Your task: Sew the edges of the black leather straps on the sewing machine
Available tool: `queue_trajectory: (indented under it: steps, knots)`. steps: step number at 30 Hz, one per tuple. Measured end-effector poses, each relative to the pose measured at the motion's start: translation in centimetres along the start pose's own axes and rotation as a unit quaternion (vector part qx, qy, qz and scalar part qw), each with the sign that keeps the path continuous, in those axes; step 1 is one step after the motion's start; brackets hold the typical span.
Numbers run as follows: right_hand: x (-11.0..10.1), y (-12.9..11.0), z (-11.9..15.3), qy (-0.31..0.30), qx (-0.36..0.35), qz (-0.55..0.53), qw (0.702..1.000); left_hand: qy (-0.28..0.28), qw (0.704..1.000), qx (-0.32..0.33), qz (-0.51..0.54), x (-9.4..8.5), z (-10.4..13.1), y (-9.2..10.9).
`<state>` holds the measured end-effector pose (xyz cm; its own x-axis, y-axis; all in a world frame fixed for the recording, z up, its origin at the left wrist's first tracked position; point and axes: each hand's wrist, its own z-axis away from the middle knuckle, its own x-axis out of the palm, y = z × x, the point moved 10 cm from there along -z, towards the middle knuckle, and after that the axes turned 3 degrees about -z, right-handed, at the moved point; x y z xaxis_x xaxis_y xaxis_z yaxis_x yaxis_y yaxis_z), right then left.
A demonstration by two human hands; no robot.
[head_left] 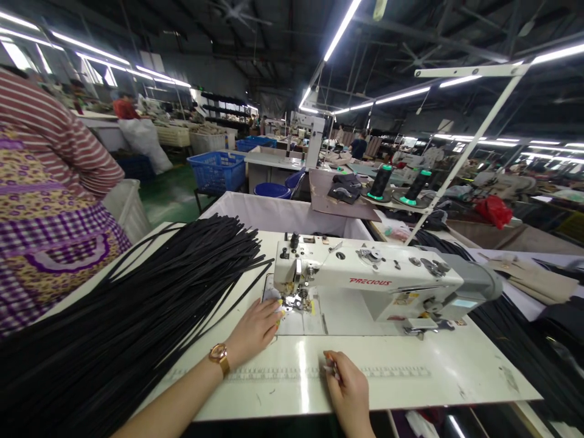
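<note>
Sewing machine (337,274), white and marked PRECIOUS, set into a pale table (401,380); we take clock positions about its lit presser-foot area (295,299). At eight o'clock we see the left hand (255,326) laid palm down, its fingers extended and close together, the tips just beside the presser-foot area. A gold-toned wristwatch (219,353) circles that wrist. At five o'clock the right hand (347,383) is curled above the near part of the table; we cannot tell whether its fingers close on anything small. Between the two, at six o'clock, a printed ruler scale (392,371) runs along the tabletop.

At nine o'clock we find a thick bundle of black strips (173,292), several loose ends pointing toward the machine head. Whether a strip lies under the foot we cannot make out, since the left fingers cover that spot. Two cones of black thread (381,182) stand at one o'clock, a blue plastic basket (216,170) is at eleven, and a co-worker in a checked apron (68,237) stands at ten.

We judge the step in hand to be tending or positioning at the needle. The next move, in our view, calls for steady left fingers, clear of the foot, and a free right hand.
</note>
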<state>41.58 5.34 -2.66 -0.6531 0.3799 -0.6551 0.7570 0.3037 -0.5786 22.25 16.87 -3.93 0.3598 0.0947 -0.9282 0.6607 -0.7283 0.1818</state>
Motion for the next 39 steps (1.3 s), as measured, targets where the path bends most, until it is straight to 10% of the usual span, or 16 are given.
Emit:
queue_trajectory:
  steps: [39]
  knots:
    - [0.39,-0.22,-0.03,-0.010,0.013,0.057,0.998,-0.001,1.000,-0.015,0.017,-0.04,0.27,-0.06]
